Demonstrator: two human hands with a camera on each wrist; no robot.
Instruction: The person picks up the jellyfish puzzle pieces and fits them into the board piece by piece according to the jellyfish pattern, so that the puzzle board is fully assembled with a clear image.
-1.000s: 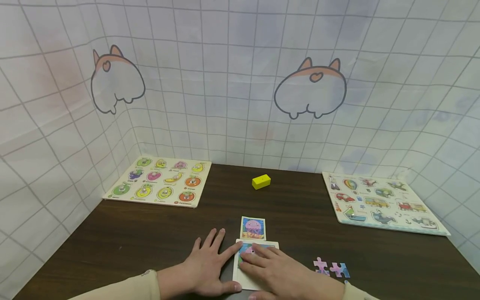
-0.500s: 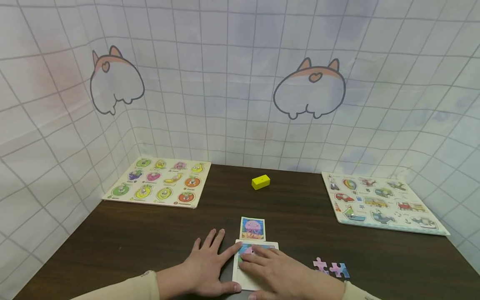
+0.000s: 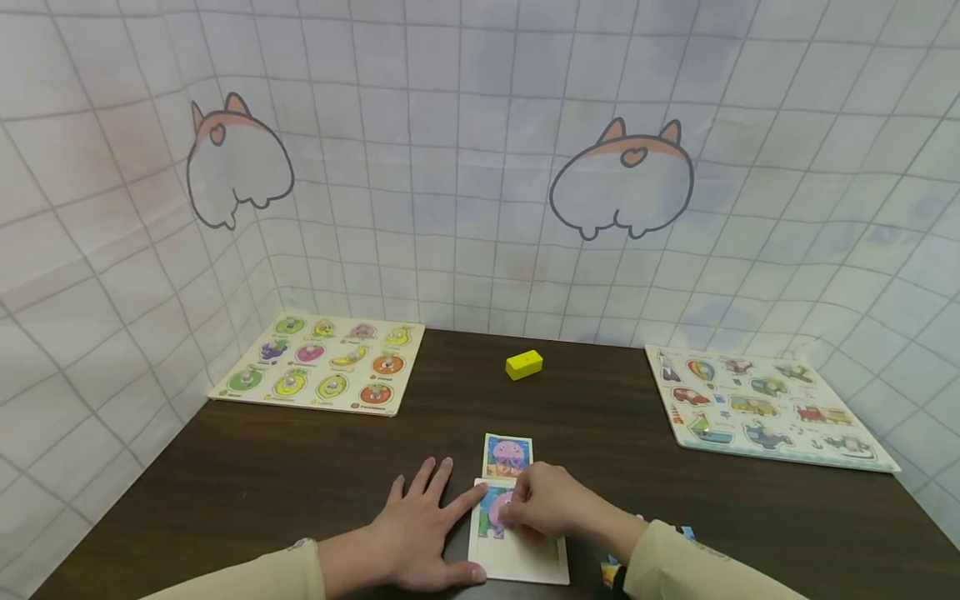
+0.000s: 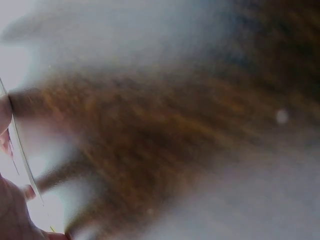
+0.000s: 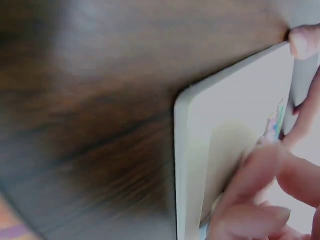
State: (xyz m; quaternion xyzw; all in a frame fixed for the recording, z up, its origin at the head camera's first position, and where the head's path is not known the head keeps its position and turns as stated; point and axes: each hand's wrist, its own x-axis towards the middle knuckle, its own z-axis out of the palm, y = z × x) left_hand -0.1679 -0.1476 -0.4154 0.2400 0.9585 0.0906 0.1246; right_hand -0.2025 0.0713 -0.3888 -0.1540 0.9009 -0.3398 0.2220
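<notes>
My left hand [image 3: 420, 533] lies spread on the table, fingers straight. Its index fingertip touches the upper left edge of a white puzzle tray [image 3: 525, 567], its thumb the lower left edge. Joined jigsaw pieces [image 3: 491, 500] with a pink and blue picture fill part of the tray's top. Over them is my right hand [image 3: 551, 500], fingers bent and fingertips at the pink part; whether they pinch a piece is hidden. In the right wrist view, the fingers [image 5: 250, 175] are blurred above the tray [image 5: 240, 100]. A pink jellyfish picture card [image 3: 508, 454] lies just beyond the tray.
Loose jigsaw pieces [image 3: 687, 533] show partly behind the right sleeve. An orange and blue piece [image 3: 611, 575] is by the right wrist. Farther off are a yellow block [image 3: 523, 364], a fruit puzzle board [image 3: 318, 367] and a vehicle puzzle board [image 3: 765, 408]. The left wrist view is mostly blurred.
My right hand has lifted from lying flat over the tray, moved away from me and bent its fingers, uncovering the lower tray. The left hand stays in place.
</notes>
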